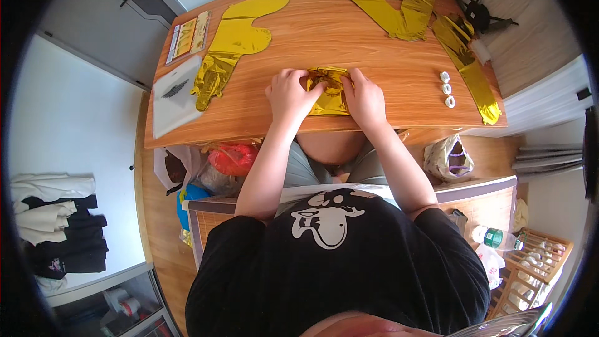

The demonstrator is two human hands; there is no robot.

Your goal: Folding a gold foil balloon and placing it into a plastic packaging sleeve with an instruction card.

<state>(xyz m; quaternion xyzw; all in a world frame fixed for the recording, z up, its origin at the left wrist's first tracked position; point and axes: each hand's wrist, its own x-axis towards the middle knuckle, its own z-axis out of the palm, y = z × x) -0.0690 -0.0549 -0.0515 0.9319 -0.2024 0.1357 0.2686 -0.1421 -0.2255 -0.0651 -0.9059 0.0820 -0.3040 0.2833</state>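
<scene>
A folded gold foil balloon (pixel 331 106) lies on the wooden table (pixel 299 43) near its front edge, creased and shiny. My left hand (pixel 291 92) grips its left side, the thumb on top of the foil and the fingers curled. On the right side, my right hand (pixel 367 96) holds it too, thumb and fingers pressed on the edge. Some of the fingertips are hidden by the hands and foil. A flat, uninflated gold foil balloon (pixel 243 37) lies to the left. Another foil balloon (pixel 390 9) is spread at the back right, and a long foil piece (pixel 468 72) lies along the right edge.
Three small white rolls (pixel 446 88) stand in a row at the right. A clear plastic packet (pixel 178 97) and a printed card (pixel 188 36) lie at the left edge. A black device with antennas (pixel 478 15) sits in the back right corner. Bags (pixel 232 158) hang below the table.
</scene>
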